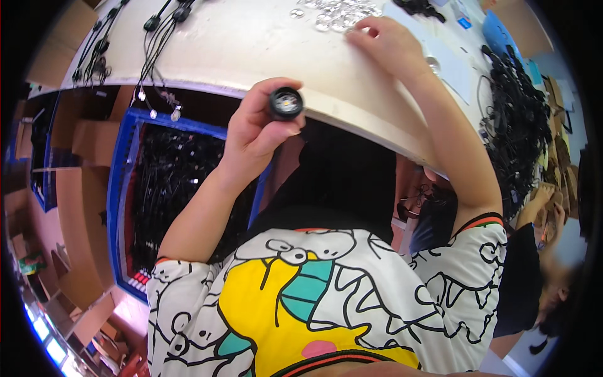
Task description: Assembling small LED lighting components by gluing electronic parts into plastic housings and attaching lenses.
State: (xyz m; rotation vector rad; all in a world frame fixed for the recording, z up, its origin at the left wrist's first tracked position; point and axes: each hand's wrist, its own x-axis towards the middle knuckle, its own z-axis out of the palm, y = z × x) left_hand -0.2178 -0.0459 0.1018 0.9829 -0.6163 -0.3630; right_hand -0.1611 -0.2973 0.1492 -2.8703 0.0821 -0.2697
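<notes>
My left hand [260, 119] is closed round a short black round lamp housing [286, 103] in front of the table's near edge. The housing's open end faces up, and a small yellowish LED shows inside it. My right hand [389, 44] reaches over the white table to the near edge of a pile of clear round lenses [339, 14]. Its thumb and forefinger are bent together at the tips, beside the lenses. Whatever is between those fingertips is too small to make out.
Black cables with lamp heads [164, 31] lie across the table's left side and hang over its edge. Below stands a blue crate [119, 169] full of black cables. At the right are a white sheet [449, 69], a heap of black cables [518, 119] and another person's arm [534, 207].
</notes>
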